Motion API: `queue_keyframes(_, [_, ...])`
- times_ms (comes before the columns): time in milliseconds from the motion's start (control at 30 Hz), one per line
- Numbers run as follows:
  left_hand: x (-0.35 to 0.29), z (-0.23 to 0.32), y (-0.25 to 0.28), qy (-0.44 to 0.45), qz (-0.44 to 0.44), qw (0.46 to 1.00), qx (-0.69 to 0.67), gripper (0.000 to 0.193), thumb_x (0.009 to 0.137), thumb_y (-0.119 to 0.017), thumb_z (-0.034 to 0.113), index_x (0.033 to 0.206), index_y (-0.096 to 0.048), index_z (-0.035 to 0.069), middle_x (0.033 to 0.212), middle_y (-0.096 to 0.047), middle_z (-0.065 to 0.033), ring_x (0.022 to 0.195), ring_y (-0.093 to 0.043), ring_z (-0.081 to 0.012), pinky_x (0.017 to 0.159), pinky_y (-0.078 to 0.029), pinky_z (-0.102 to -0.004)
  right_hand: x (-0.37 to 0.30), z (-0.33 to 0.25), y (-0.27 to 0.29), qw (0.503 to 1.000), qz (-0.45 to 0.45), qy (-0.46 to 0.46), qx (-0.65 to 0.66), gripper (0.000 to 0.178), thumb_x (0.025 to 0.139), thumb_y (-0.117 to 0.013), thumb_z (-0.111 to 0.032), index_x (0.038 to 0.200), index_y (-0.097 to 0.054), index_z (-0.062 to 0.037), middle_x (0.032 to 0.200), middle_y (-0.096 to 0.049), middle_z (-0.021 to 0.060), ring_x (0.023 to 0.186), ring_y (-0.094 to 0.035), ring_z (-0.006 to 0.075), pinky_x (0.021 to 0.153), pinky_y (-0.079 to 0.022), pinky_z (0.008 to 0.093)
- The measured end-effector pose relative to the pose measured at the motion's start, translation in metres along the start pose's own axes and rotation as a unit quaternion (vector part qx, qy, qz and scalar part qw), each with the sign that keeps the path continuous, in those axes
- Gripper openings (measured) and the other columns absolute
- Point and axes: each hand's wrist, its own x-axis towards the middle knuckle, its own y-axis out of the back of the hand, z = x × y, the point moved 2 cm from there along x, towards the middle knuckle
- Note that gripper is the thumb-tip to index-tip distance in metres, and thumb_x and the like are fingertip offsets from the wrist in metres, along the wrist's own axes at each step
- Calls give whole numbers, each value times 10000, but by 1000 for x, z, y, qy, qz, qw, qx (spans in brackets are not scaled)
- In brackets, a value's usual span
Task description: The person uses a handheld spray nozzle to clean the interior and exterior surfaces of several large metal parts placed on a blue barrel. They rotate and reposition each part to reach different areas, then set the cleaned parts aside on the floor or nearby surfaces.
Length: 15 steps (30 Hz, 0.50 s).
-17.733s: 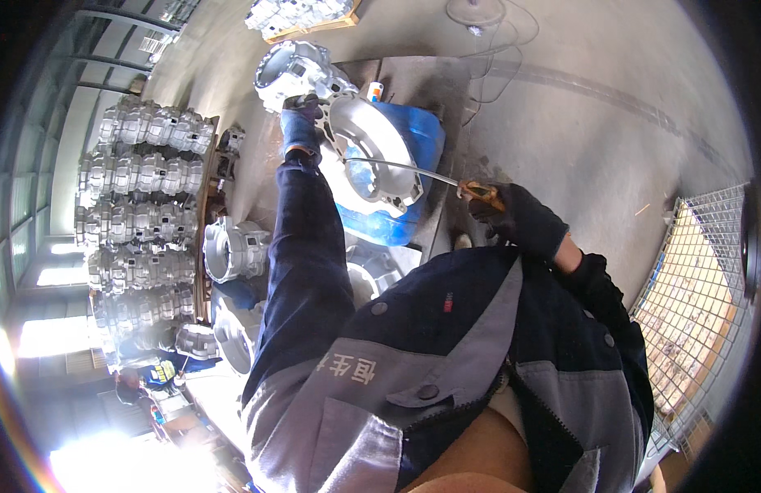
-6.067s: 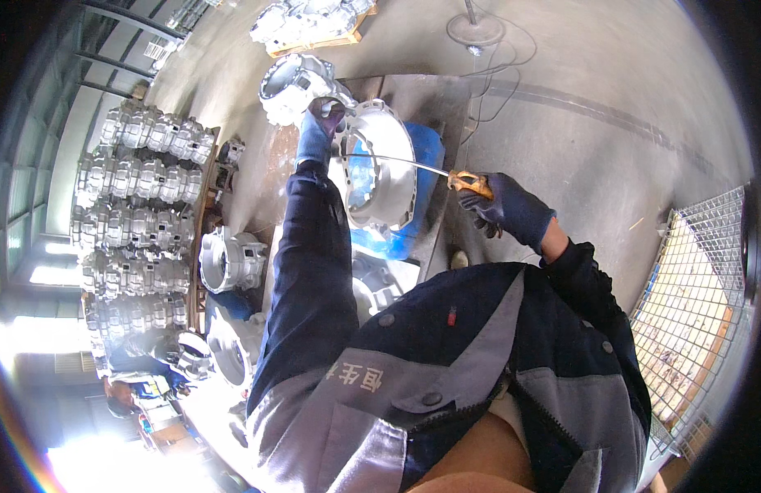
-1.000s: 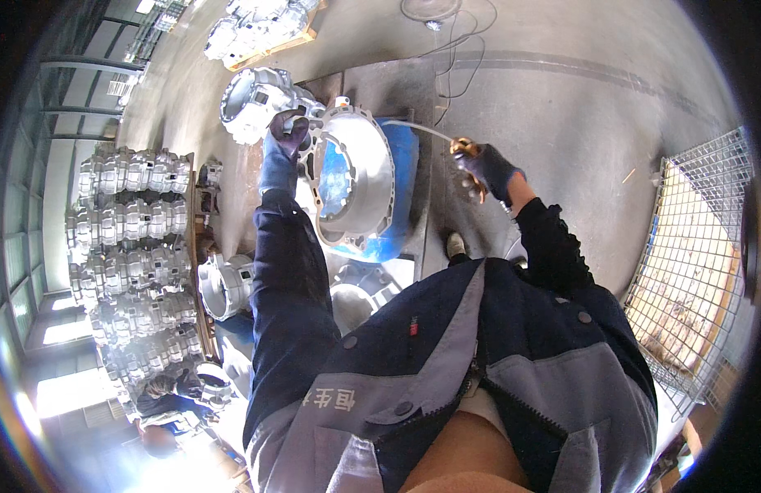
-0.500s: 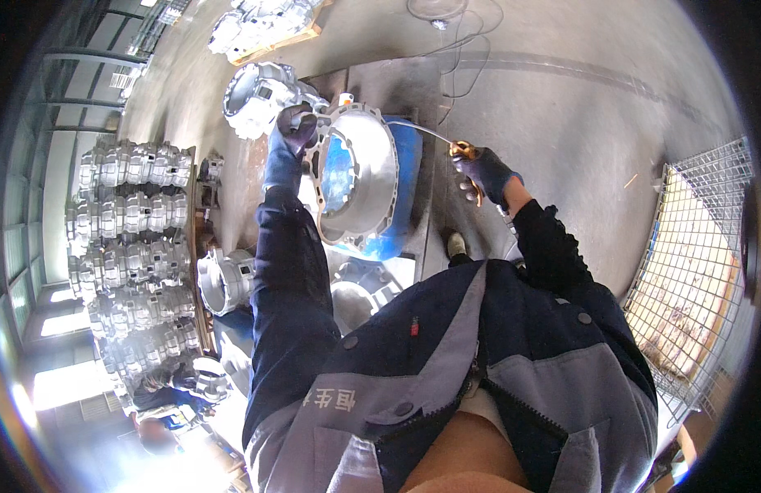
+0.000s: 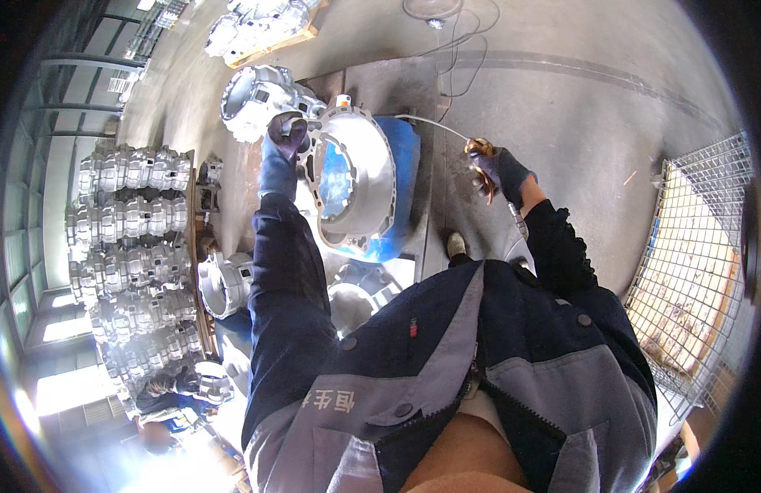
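Observation:
A large ring-shaped cast metal housing (image 5: 371, 177) stands on a blue support (image 5: 407, 152) before me. My gloved left hand (image 5: 285, 141) is closed on the left edge of the housing, near its far side; its fingertips are partly hidden. Out to the right, my gloved right hand (image 5: 504, 170) is wrapped round an air blow gun with an orange-yellow body (image 5: 479, 148). Its long thin curved nozzle (image 5: 436, 123) reaches left toward the far right rim of the housing. A hose fitting (image 5: 517, 218) hangs below that hand.
Another casting (image 5: 261, 99) sits beyond my left hand, and one more (image 5: 224, 283) stands near my left arm. Stacked castings (image 5: 134, 218) line the left. A wire mesh cage (image 5: 693, 271) stands at right. Cables (image 5: 454, 49) lie on the floor. Another person (image 5: 163, 398) is at lower left.
My right hand has moved to the right with the blow gun, drawing the nozzle along. My left hand has shifted slightly left and nearer, still on the housing.

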Motion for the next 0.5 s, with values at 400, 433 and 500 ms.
queue_keyframes(400, [-4,4,0,43,12,997,-61,400,879,-751,324,1135,-625,45,738,-620,-10,573,-544,-101,502,-434,-268,11,0,-24,988,-130,15,78,230,945,-655,-262,1060,-590,-74,771,-597,59,620,-621,192,504,-547,370])
queue_keyframes(433, [-5,0,0,61,9,996,-69,396,884,-750,318,1144,-628,46,770,-631,-10,605,-552,-100,530,-448,-275,9,0,-28,990,-127,37,52,244,953,-645,-260,1108,-594,-79,795,-608,57,625,-622,190,497,-546,363])
queue_keyframes(500, [-5,-6,3,68,12,995,-72,387,887,-751,306,1151,-632,49,799,-640,-10,635,-559,-100,555,-459,-281,5,0,-32,997,-74,36,-2,262,963,-630,-265,1150,-597,-83,794,-608,43,647,-626,186,508,-554,364])
